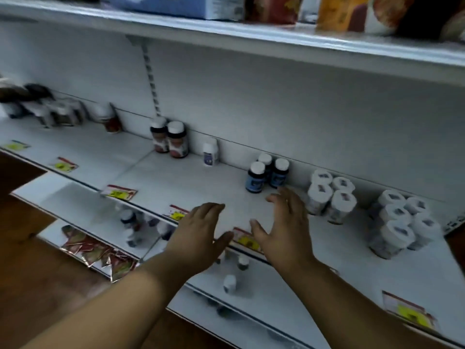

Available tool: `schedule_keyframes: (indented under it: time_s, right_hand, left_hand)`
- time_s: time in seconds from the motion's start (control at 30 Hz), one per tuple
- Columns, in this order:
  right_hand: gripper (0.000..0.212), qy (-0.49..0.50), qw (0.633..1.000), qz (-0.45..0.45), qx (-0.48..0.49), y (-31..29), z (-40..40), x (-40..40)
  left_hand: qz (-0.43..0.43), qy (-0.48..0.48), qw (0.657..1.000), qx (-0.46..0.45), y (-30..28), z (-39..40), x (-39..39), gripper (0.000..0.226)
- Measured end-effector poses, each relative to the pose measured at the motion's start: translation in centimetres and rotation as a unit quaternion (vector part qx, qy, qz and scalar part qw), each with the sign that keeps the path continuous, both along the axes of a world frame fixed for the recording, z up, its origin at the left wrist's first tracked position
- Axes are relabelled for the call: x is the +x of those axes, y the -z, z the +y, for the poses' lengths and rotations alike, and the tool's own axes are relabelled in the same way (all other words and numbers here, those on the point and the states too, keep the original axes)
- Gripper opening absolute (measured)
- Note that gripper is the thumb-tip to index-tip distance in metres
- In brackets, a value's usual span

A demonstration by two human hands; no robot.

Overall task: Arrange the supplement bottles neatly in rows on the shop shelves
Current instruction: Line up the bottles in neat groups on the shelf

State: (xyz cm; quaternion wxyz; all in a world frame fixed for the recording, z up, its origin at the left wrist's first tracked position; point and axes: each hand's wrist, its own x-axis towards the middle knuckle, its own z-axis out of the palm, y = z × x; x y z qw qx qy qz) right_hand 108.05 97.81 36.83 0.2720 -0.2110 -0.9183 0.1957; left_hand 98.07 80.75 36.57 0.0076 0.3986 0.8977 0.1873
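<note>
White metal shop shelf (176, 177) carries the stock: three dark blue-labelled supplement bottles with white caps (266, 176) at one o'clock from the hands, and clustered white-capped bottles (331, 195) at three o'clock, labels blurred, perhaps grey. Left hand (201, 230) and right hand (284, 222) hover with fingers spread, holding nothing.

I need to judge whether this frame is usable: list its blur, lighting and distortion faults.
Head view: motion blur smears the far-left bottles and the lower-shelf bottles; dim, bluish light; wide-angle bending curves the top shelf; both hands, left and right, are fairly sharp.
</note>
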Motion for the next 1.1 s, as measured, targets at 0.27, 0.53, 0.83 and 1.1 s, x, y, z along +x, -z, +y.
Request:
schedule_keyframes:
  time_s: [0.27,0.53,0.83,1.1]
  right_hand:
    - [0.046,-0.105,0.992,0.0,-0.064,1.2,-18.7,-9.9]
    - [0.035,-0.17,0.98,-0.038,-0.094,3.0,-28.6,-19.5]
    - [0.033,-0.229,0.956,-0.098,-0.157,5.9,-36.4,-33.3]
    - [0.036,-0.125,0.955,-0.152,-0.22,12.2,-47.5,-45.0]
  left_hand:
    - [0.025,-0.075,0.996,-0.031,-1.0,-20.0,-7.4,0.064]
    - [-0.022,-0.137,0.99,-0.034,0.2,-29.6,-16.3,0.065]
    - [-0.04,-0.189,0.981,-0.032,1.3,-38.8,-28.7,0.062]
    - [-0.096,-0.096,0.989,-0.064,7.1,-46.7,-43.9,0.063]
